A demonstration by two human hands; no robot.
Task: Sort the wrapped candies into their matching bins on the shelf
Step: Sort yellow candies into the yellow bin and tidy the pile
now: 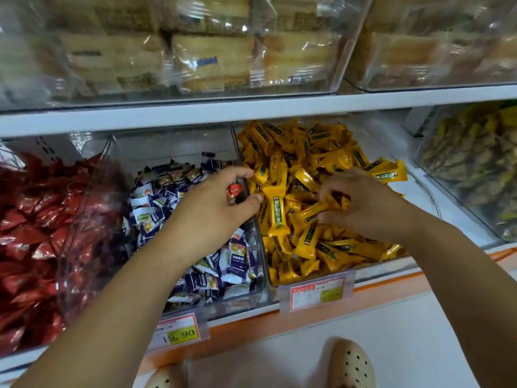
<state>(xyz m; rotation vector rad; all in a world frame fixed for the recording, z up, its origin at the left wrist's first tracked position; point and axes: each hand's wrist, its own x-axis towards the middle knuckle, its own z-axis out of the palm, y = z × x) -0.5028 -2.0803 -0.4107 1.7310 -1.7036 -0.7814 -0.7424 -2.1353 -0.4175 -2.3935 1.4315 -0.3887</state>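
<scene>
Three clear bins stand side by side on the shelf. The left one (84, 208) holds red wrapped candies (30, 231), the middle one (257, 239) blue-and-white candies (156, 211), the right one (402, 264) yellow candies (293, 152). My left hand (215, 203) hovers over the divider between the middle and right bins and holds a small red candy (235, 189) in its curled fingers. My right hand (363, 203) is down in the yellow bin, fingers curled round a yellow candy (313, 211).
A bin of green-and-yellow packs (470, 169) stands at the far right. Above the white shelf board (251, 110), clear bins hold wrapped cakes (212, 57). Price tags (317, 294) hang on the orange shelf edge. My feet in beige clogs (352, 365) stand on the floor below.
</scene>
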